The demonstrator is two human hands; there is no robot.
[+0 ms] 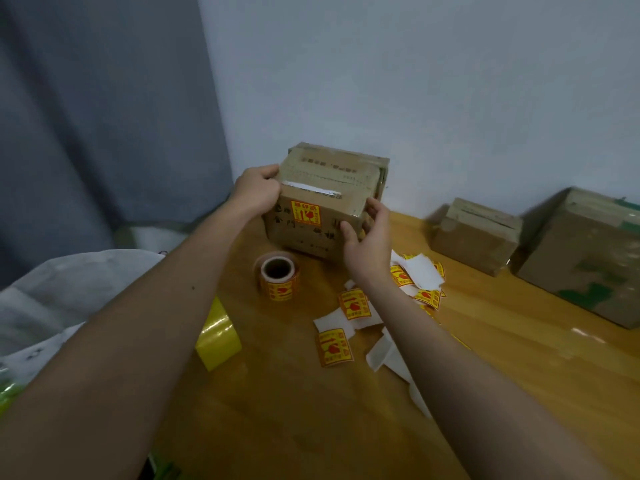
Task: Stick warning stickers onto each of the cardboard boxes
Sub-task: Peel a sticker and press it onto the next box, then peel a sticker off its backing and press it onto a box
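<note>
Both hands on the cardboard box [325,199] at 12 o'clock: left hand [258,192] fingers curled over its top-left edge, right hand [369,244] gripping its right corner. Warning sticker [305,213] is on the box's front face. Sticker roll [278,277] stands just below at 6 o'clock, loose stickers [355,304] at 4 o'clock.

The cardboard box [322,209] is brown, with black handwritten characters on its near face and a white strip of tape. The sticker [305,212] on it is yellow with red marks. The sticker roll [278,278] shows the same yellow and red, and its core is white. The loose stickers [353,304] are yellow and red on white backing paper. The worktop [294,393] is orange-brown wood. The tape roll [218,336] is bright yellow. The large box [581,261] is brown with green print. The wall [415,81] is pale blue-grey.
</note>
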